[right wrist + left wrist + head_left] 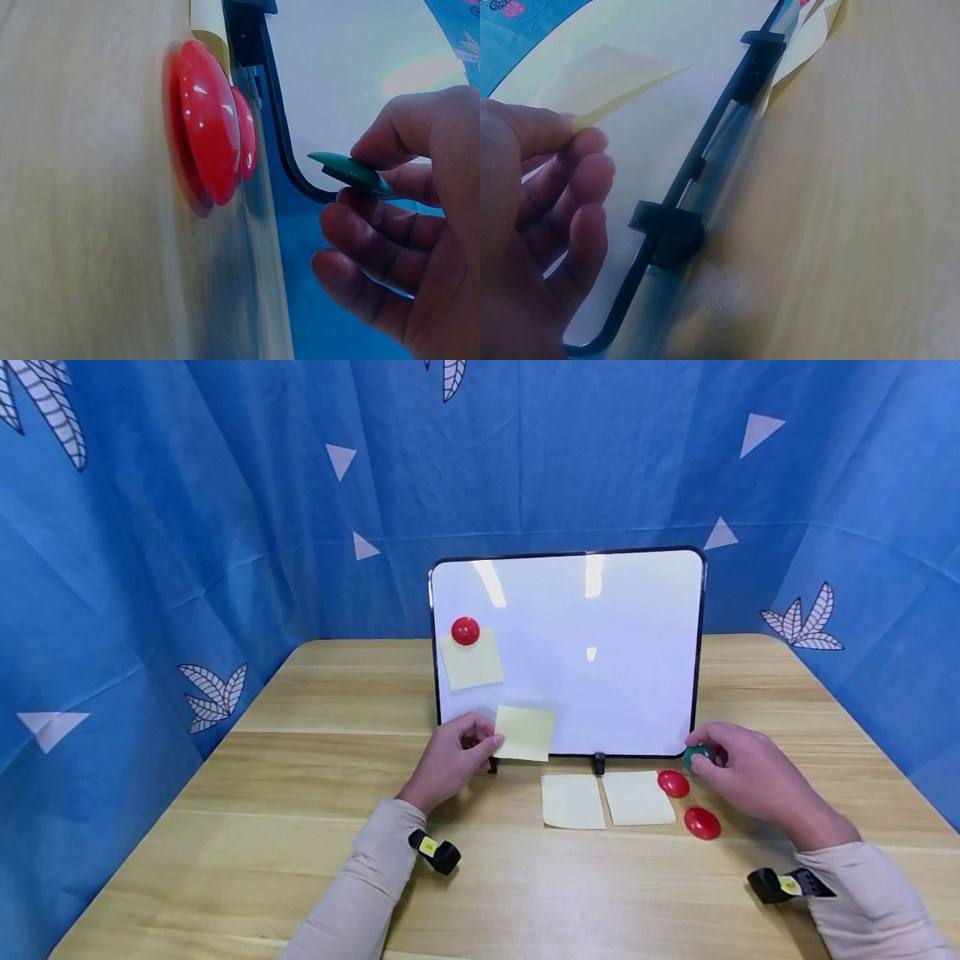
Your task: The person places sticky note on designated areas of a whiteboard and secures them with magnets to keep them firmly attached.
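At the board's (pixel 600 668) lower left the left hand (pixel 452 755) pinches a note (pixel 525 734) by its edge, fit for likely light, limp paper, while near the lower right corner the right hand (pixel 757 770) pinches a green magnet (pixel 697 757), probably stiff, slick, best rim-held.

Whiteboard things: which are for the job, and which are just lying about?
Probably for the job:
whiteboard
note in left hand
green magnet in right hand
pinned note, its red magnet

Lying by, maybe spares:
two loose notes
two loose red magnets
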The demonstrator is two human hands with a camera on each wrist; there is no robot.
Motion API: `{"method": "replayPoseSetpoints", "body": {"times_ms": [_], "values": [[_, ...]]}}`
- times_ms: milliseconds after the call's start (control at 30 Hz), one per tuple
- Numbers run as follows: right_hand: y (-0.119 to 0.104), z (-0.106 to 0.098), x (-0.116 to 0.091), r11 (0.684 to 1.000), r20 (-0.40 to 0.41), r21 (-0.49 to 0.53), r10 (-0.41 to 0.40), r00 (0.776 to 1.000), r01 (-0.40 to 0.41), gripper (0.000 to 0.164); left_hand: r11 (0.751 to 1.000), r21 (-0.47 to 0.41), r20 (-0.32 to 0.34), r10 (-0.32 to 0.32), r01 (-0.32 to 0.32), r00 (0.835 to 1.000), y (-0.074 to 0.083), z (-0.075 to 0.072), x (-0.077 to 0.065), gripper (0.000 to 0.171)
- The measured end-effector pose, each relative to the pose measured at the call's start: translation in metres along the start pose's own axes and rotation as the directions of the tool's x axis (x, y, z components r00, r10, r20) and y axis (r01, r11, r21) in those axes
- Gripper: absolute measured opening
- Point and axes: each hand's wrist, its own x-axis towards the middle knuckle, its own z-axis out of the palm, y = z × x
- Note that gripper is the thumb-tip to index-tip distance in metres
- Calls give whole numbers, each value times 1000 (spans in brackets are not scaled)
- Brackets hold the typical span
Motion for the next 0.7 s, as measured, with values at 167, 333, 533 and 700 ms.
{"method": "replayPoseSetpoints", "body": {"times_ms": [167, 333, 533, 700], "values": [[-1, 1, 0, 1000, -11, -6, -23, 1000, 23, 23, 1000, 13, -8, 5, -4, 1000, 2, 0, -1, 8], [-3, 3, 0, 999, -5, -3, -36, 999, 36, 22, 1000, 8, -12, 20, -20, 1000, 2, 0, -1, 9], [-7, 2, -1, 999, 8, 33, -39, 999, 38, 17, 998, -4, -28, 57, -58, 998, 3, 1, -2, 9], [-15, 2, 2, 993, 38, 105, -51, 998, 47, 15, 999, -25, -71, 45, -47, 996, 6, 4, -1, 8]]}}
